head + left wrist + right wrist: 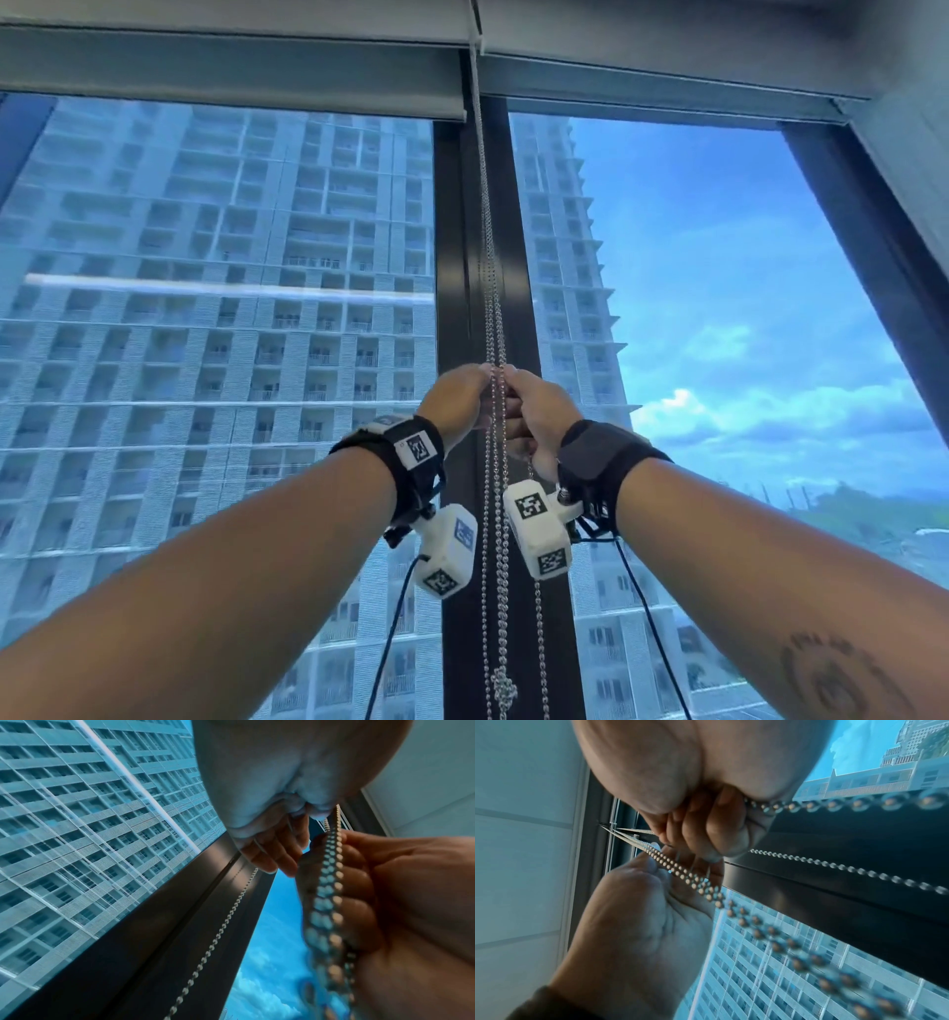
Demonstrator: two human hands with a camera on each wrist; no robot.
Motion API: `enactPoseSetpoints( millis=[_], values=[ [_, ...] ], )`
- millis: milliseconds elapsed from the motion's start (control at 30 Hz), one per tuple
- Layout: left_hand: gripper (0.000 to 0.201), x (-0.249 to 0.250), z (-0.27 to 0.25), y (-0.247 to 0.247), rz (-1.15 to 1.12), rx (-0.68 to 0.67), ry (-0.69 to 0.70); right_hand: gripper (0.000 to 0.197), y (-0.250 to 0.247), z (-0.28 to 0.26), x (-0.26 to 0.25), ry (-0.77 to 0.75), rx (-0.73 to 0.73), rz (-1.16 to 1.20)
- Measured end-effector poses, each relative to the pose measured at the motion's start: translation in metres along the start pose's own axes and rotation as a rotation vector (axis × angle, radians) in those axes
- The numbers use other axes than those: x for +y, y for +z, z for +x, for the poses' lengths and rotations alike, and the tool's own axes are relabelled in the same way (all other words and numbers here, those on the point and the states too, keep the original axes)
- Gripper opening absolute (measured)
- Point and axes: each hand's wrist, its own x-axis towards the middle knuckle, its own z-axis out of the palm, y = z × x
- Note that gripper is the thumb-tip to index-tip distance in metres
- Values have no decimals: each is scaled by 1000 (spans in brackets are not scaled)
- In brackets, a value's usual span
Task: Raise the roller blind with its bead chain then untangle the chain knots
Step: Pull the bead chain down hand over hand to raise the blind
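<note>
Both arms are up at the window mullion [462, 267], and the roller blind [231, 72] is already rolled high, only a short band of grey fabric showing under the ceiling, so the raising looks about done and the untangling is what's in hand now. The left hand [454, 398] has its fingers curled round the bead chain [492, 288] on one side, the right hand [534, 411] is closed on strands right beside it, the two nearly touching at the same height. From the right wrist view you can see a pair of strands running side by side across the left palm, another strand pinched in the right. Down below, near the bottom of the head view, there's the chain knot [503, 686], a tight clump hanging well under both hands and not yet reached. My read: the next move calls for sliding down the strands to that clump and teasing the loops apart. No brand or readable writing anywhere, only square coded markers [529, 506] on the wrist camera housings.
</note>
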Motion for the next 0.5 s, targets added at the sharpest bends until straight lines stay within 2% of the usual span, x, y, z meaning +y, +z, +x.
enactPoseSetpoints(
  millis=[100, 167, 267, 500],
  values=[
    [27, 7, 8, 3, 112, 13, 38, 42, -3, -5, 5, 8, -33, 5],
    [19, 8, 12, 4, 109, 21, 24, 41, -6, -10, 10, 32, -38, 11],
    [28, 1, 9, 10, -24, -3, -10, 35, -11, -15, 18, 52, -20, 22],
    [25, -27, -1, 19, -24, 39, 30, 29, -15, -17, 38, 72, 24, -17]
  ],
)
